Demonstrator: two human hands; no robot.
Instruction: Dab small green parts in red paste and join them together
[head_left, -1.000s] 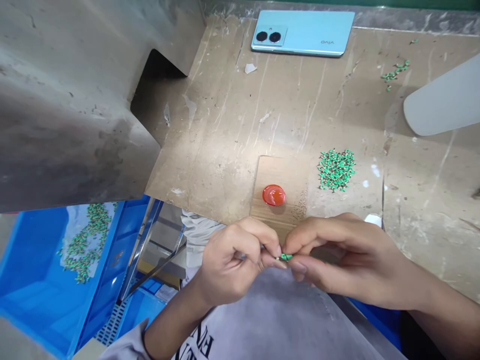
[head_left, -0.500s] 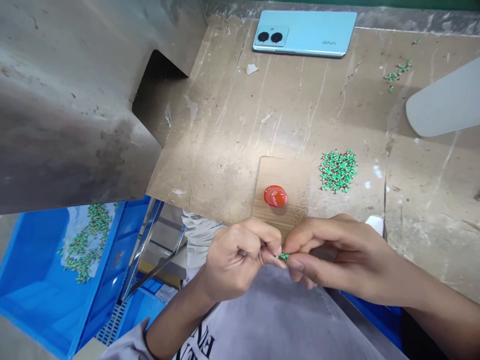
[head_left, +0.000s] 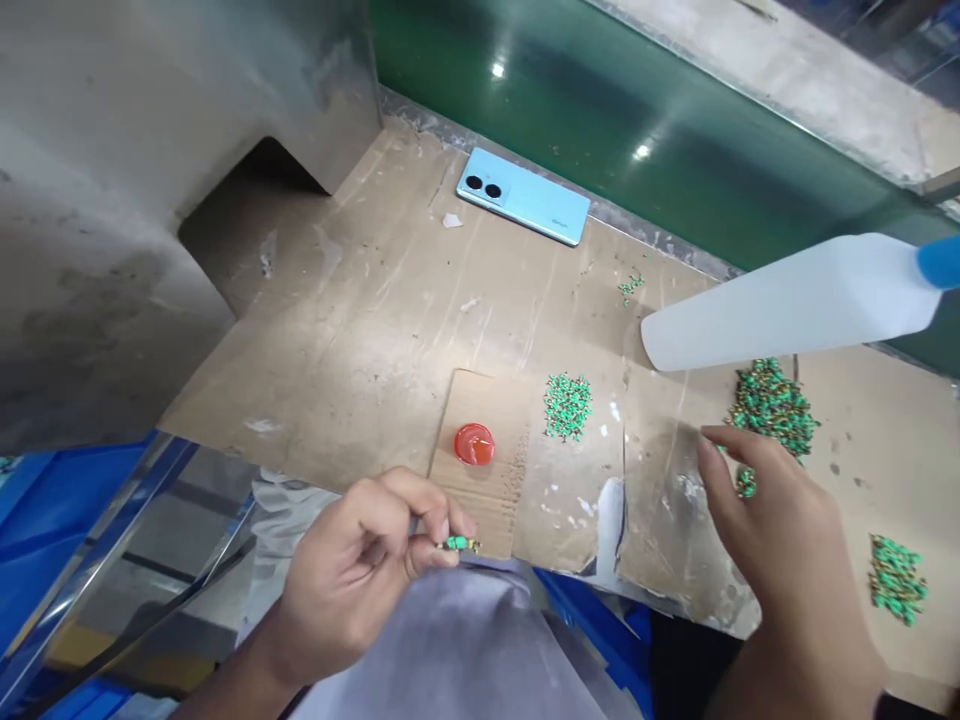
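Note:
In my left hand [head_left: 360, 570], pinched between thumb and fingertips, is a small green and gold part [head_left: 457, 544] that sticks out to the right. My right hand [head_left: 787, 540] is over the right side of the table, beside a large pile of green and gold parts [head_left: 772, 408]. Its thumb and index fingertip come close together, and what may be between them cannot be made out. A few green parts show through the gap behind the fingertips. Beyond my left hand, a small red dish [head_left: 474, 444] of shiny red-orange substance rests on a cardboard piece [head_left: 480, 510].
A cluster of green parts [head_left: 568, 407] lies right of the cardboard, another group [head_left: 898, 579] at far right. A white bottle [head_left: 780, 305] with blue cap leans into view. A light blue phone [head_left: 525, 197] lies at the back. A metal housing [head_left: 112, 230] stands left.
My right hand has left my left hand and moved right toward the large pile. The view has turned right. My left hand still pinches a small green part.

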